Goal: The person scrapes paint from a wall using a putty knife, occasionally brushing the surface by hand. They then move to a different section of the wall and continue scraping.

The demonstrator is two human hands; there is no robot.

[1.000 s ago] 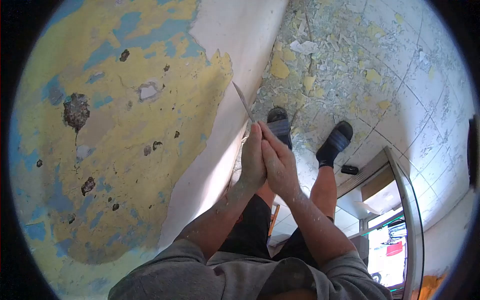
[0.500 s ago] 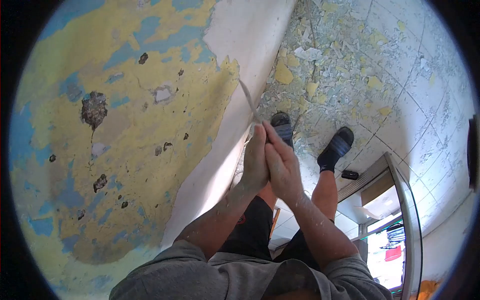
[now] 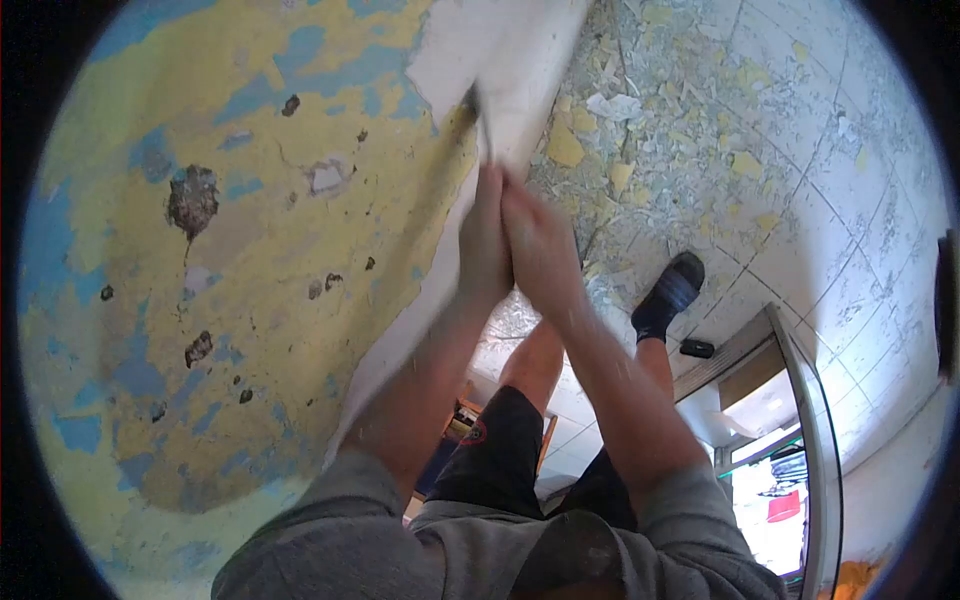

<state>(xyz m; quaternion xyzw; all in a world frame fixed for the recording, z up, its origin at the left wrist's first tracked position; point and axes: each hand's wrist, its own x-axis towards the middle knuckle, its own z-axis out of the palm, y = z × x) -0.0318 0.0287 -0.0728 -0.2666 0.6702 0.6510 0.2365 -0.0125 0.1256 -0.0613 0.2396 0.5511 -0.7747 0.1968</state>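
Both of my hands are pressed together around the handle of a thin scraping tool [image 3: 485,128], whose blade end touches the wall where yellow paint meets a bare white area. My left hand [image 3: 485,235] is on the wall side and my right hand [image 3: 542,245] lies against it. The handle is mostly hidden between my palms, and the tool is blurred. The wall [image 3: 260,250] has patchy yellow and blue paint with several dark holes. White wall surface [image 3: 525,85] shows beside the ragged paint edge.
Paint flakes [image 3: 640,150] are strewn over the tiled floor [image 3: 780,290]. My foot in a dark slipper [image 3: 680,280] stands near a small black object [image 3: 697,348]. A framed glass door [image 3: 815,430] is at the lower right.
Both hands and the tool have moved up and slightly left along the paint edge. My arms reach farther forward, and the foot nearer the wall is now hidden behind them.
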